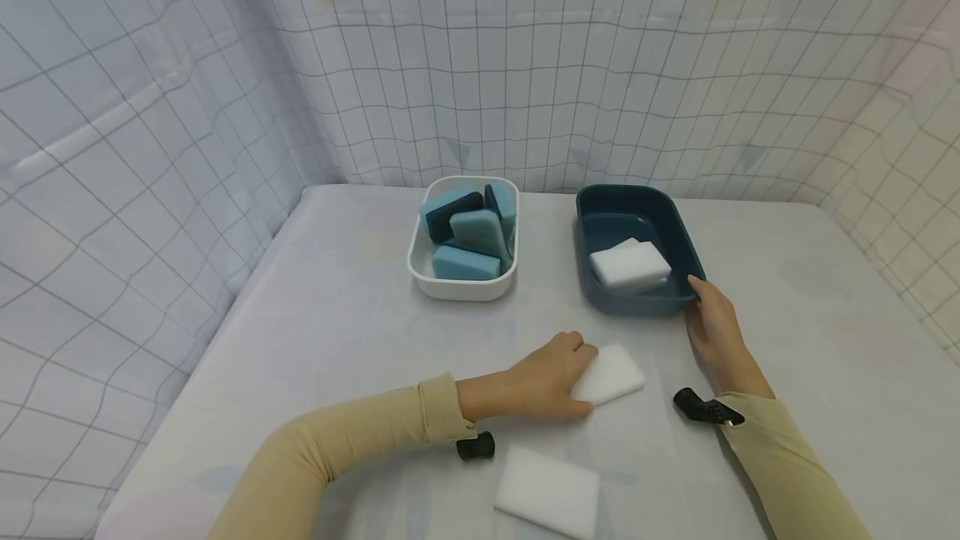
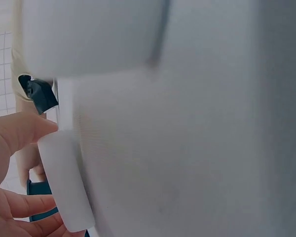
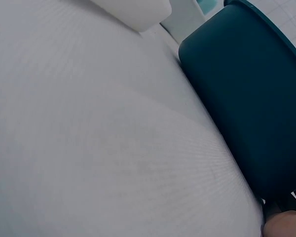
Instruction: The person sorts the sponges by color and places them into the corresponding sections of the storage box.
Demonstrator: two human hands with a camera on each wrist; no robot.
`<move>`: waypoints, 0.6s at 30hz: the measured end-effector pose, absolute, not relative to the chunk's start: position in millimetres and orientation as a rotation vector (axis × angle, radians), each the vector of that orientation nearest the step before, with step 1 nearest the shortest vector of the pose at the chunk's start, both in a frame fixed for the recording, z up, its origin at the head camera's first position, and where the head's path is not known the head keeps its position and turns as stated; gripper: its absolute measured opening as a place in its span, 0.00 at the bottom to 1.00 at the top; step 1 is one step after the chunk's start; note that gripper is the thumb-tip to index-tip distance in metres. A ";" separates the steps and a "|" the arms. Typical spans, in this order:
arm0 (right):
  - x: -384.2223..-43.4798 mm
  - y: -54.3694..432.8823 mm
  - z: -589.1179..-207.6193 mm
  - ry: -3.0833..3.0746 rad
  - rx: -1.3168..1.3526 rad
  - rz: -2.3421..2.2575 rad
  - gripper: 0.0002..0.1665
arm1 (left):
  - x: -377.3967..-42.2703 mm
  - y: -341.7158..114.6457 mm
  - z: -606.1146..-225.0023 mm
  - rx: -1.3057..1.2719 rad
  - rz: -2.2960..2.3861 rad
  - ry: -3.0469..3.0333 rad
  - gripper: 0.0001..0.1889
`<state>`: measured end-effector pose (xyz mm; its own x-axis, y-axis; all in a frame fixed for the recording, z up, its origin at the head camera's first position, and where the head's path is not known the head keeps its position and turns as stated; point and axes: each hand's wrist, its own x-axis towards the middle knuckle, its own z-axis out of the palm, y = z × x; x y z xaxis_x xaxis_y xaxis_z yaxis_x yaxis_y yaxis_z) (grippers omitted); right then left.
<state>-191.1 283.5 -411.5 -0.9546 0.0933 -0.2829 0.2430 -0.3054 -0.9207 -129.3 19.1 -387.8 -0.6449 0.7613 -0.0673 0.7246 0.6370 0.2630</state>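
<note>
In the head view my left hand [image 1: 551, 375] holds a white sponge [image 1: 611, 375] on the table. The left wrist view has the thumb at one end of this sponge [image 2: 66, 182] and the fingers around the other. My right hand [image 1: 720, 327] grips the near right corner of a dark blue container [image 1: 637, 302], thumb at the rim. Inside that container lie white sponges [image 1: 632, 263], one on top of another. Another white sponge [image 1: 549, 492] lies flat at the front of the table. In the right wrist view only a bit of the right hand [image 3: 286, 224] shows.
A white container [image 1: 463, 290] filled with several blue sponges [image 1: 467, 263], some with dark faces, stands left of the dark blue one. Grid-patterned white curtains [image 1: 517, 65] enclose the back and sides of the pale table [image 1: 360, 315]. Each wrist bears a black device [image 1: 708, 408].
</note>
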 end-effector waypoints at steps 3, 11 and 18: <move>-191.0 283.7 -411.5 1.784 0.430 -2.431 0.43 | -129.7 18.0 -387.4 1.249 0.336 2.690 0.31; -190.3 283.8 -411.8 1.787 0.414 -2.433 0.44 | -131.6 16.5 -379.3 1.323 0.364 2.690 0.30; -189.4 284.0 -412.5 1.772 0.417 -2.453 0.45 | -133.8 16.5 -374.2 1.362 0.364 2.714 0.31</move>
<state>-189.4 284.0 -412.5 -0.9590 0.0882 -0.2694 0.2280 -0.3245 -0.9180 -133.8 16.5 -374.2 -0.6002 0.7992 0.0317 0.7794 0.5755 0.2478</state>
